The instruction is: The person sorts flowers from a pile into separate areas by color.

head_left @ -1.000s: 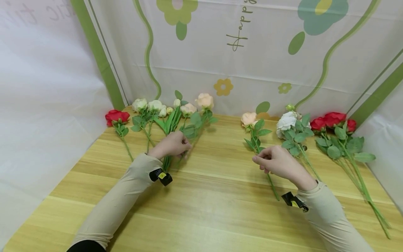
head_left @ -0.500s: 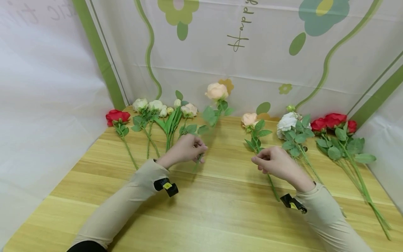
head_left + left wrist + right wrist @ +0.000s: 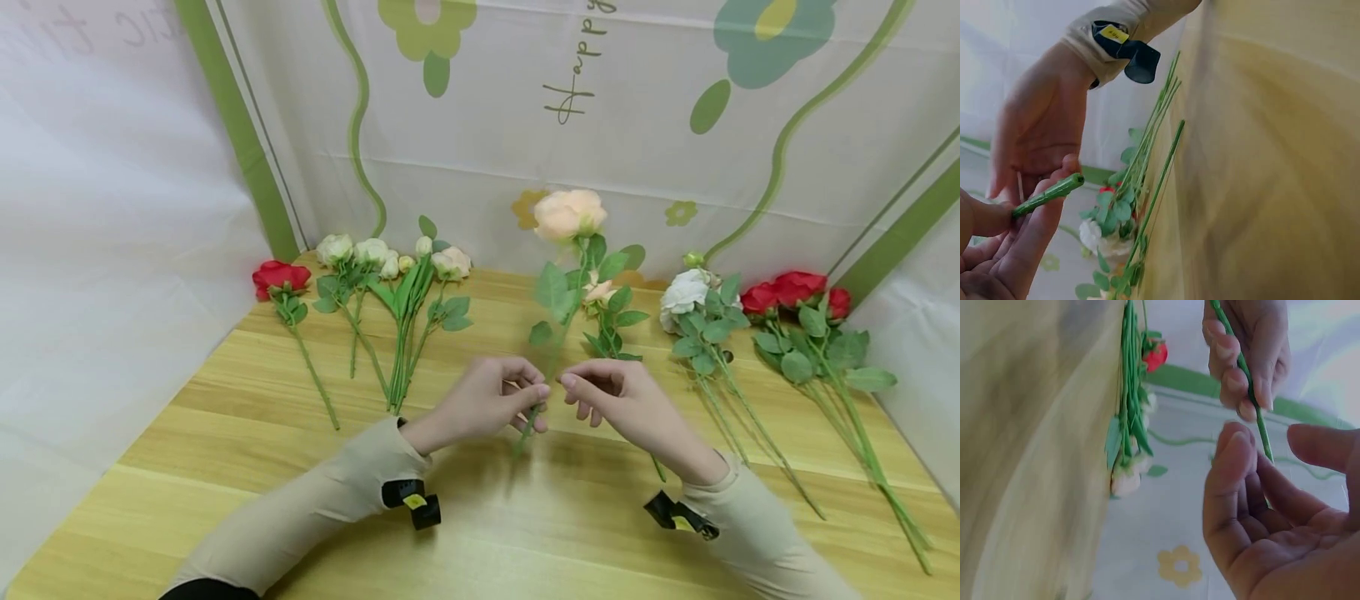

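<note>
In the head view my left hand [image 3: 487, 402] pinches the green stem of a peach rose [image 3: 570, 215] between thumb and fingers. The flower stands up above the table, its head blurred. The cut end of its stem [image 3: 1050, 195] points out past the fingers in the left wrist view. Close beside that stem is my right hand [image 3: 630, 407], its fingers bent and its thumb apart from them in the right wrist view; nothing is gripped there. Behind the raised rose and my right hand, a second peach rose [image 3: 600, 292] lies on the table, partly covered.
On the wooden table [image 3: 247, 467], a red rose [image 3: 281, 279] and several pale flowers [image 3: 371, 252] with a third peach rose [image 3: 452, 262] lie left. White roses [image 3: 684, 292] and red roses [image 3: 795, 287] lie right. A printed cloth [image 3: 465, 133] hangs behind.
My left hand has lifted the peach rose from the left group and carried it right, to my right hand. The right hand has shifted slightly left, toward the stem.
</note>
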### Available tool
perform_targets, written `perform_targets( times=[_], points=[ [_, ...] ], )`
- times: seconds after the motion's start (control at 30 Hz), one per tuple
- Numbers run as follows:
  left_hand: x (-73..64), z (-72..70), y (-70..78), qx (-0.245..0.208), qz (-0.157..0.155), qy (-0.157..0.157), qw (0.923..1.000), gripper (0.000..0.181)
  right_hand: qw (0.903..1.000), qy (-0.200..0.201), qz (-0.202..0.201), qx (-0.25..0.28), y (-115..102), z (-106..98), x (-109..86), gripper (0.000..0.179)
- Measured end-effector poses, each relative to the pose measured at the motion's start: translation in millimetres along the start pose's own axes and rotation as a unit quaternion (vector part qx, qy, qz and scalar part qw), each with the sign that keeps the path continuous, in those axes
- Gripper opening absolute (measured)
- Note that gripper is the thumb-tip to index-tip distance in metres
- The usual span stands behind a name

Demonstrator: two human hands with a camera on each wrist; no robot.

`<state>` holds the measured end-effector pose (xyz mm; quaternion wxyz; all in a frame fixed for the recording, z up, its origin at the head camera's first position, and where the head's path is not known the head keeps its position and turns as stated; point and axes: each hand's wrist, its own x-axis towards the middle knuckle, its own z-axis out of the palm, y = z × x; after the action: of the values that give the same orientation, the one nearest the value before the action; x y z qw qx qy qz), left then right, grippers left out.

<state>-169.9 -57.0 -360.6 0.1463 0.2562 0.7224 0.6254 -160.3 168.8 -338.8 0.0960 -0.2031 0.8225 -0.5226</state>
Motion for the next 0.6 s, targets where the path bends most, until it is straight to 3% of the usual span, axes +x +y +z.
perform_targets(
  times=[0.1, 0.33, 0.47, 0.6],
  points=[
    [-2.9, 5.7, -1.1, 0.012, 0.021, -0.023, 0.9994, 0.007, 0.9996, 0.009, -0.015, 0.021, -1, 8, -2.2, 0.023],
    [-4.7, 9.4, -3.3, 0.098, 0.064, -0.05, 0.9919, 0.008, 0.9987, 0.029, -0.032, 0.027, 3, 13, -1.3, 0.02],
    [-5.3, 9.3, -2.7, 0.116, 0.061, -0.072, 0.9887, 0.01, 0.9974, 0.065, -0.026, -0.016, 7, 1, 3.0, 0.02],
    [-5.2, 8.8, -3.5, 0.143, 0.066, -0.09, 0.9834, 0.011, 0.9902, 0.103, 0.009, -0.095, 12, -26, 6.5, 0.025]
  ],
)
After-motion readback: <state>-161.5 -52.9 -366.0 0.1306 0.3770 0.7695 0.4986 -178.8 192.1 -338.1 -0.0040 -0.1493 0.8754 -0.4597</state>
